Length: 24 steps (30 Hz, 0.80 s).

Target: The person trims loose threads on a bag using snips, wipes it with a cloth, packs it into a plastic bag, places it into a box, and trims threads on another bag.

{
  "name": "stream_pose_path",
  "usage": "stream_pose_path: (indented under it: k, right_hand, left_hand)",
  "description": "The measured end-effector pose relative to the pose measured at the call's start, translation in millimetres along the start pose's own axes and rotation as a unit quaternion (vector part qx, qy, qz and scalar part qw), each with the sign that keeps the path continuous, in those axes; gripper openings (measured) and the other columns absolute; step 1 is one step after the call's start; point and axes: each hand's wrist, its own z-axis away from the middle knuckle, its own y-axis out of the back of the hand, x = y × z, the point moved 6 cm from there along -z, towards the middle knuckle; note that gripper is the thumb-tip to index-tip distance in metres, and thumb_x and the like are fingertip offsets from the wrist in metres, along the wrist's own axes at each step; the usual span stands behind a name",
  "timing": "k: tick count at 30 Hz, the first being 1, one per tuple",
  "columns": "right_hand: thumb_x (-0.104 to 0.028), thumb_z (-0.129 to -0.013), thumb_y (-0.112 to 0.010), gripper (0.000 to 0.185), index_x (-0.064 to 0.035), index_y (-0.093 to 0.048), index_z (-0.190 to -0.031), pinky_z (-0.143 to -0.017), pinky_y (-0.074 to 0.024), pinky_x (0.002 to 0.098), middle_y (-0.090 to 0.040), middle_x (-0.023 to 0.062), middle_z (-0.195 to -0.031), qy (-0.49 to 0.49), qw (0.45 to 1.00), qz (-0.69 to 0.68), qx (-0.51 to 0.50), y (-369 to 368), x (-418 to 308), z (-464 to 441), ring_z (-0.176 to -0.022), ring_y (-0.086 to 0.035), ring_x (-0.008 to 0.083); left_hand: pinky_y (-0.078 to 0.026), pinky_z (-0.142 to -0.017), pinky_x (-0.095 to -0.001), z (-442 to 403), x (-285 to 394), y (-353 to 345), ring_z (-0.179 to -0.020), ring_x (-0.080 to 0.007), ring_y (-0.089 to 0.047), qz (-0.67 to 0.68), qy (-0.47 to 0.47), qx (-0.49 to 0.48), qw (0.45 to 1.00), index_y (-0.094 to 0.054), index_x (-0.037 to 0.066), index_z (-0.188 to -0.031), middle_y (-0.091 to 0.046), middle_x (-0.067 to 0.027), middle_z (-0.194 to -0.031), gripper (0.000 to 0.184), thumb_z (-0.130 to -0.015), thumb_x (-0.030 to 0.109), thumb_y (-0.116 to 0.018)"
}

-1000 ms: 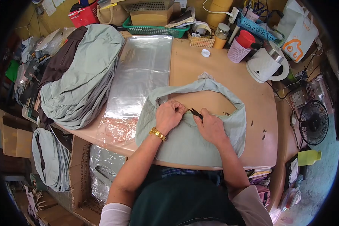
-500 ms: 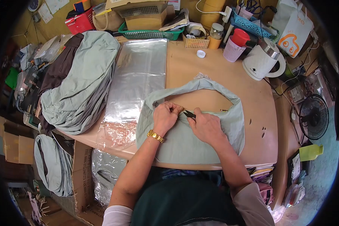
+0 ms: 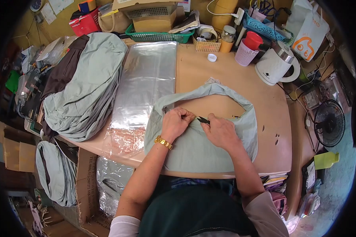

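A pale grey-green cloth bag (image 3: 197,154) lies flat on the table in front of me, its wide strap looped around an opening at the top. My left hand (image 3: 176,123) pinches the edge of that opening at its left part, fingertips pressed together. Just to the right, my right hand (image 3: 222,132) is closed on small black thread snips (image 3: 203,120), whose tips point left toward the pinched edge. A small gold-coloured metal piece (image 3: 236,116) sits at the right end of the opening. Whether a thread lies between the hands is too small to tell.
A pile of similar cloth bags (image 3: 83,91) lies at the left, beside flat clear plastic bags (image 3: 148,75). Along the back stand a green basket (image 3: 158,37), a pink cup (image 3: 246,55) and a white kettle (image 3: 273,65). A black fan (image 3: 329,122) is at the right.
The right hand with the snips has shifted slightly right and down, and the snips' blades look closer together. The left hand has moved slightly right, still pinching the edge.
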Motion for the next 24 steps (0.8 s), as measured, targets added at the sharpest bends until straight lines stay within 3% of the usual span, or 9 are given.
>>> stream_pose_path:
  k: [12,18,21,24]
  right_hand:
    - [-0.028,-0.093,-0.055,0.029,0.0000,-0.052,-0.098,-0.073,-0.0484,0.0508,-0.066,0.0235,-0.080,0.017,1.000,0.008,0.012,-2,-5,-6,-0.080,-0.065,0.0424]
    - [-0.025,-0.099,-0.047,0.025,-0.0013,-0.044,-0.105,-0.072,-0.0461,0.0542,-0.063,0.0281,-0.083,-0.011,0.995,-0.081,0.062,-12,21,-7,-0.082,-0.060,0.0487]
    - [-0.024,-0.099,-0.048,0.024,-0.0013,-0.043,-0.103,-0.071,-0.0456,0.0546,-0.062,0.0288,-0.084,-0.010,0.991,-0.100,0.089,-18,22,-6,-0.082,-0.059,0.0497]
    - [-0.023,-0.098,-0.049,0.023,-0.0013,-0.043,-0.103,-0.070,-0.0459,0.0544,-0.062,0.0282,-0.083,-0.007,0.990,-0.096,0.102,-22,26,-7,-0.081,-0.060,0.0488]
  left_hand:
    - [-0.049,-0.068,-0.0390,1,-4,-5,-0.076,-0.0301,-0.066,0.013,0.017,0.042,0.999,-0.069,0.002,-0.086,-0.069,-0.0151,-0.084,0.013,-0.085,0.013,-0.064]
    - [-0.050,-0.071,-0.0388,4,14,5,-0.081,-0.0323,-0.065,-0.010,-0.063,0.006,0.998,-0.073,0.005,-0.092,-0.067,-0.0181,-0.094,0.014,-0.084,0.014,-0.065]
    - [-0.051,-0.070,-0.0399,-3,26,6,-0.078,-0.0313,-0.065,-0.078,-0.101,-0.008,0.992,-0.075,0.008,-0.089,-0.068,-0.0163,-0.086,0.013,-0.082,0.015,-0.068]
    - [-0.050,-0.068,-0.0409,-7,32,-4,-0.073,-0.0315,-0.065,-0.119,-0.092,-0.092,0.984,-0.075,0.008,-0.085,-0.068,-0.0140,-0.077,0.011,-0.079,0.016,-0.070]
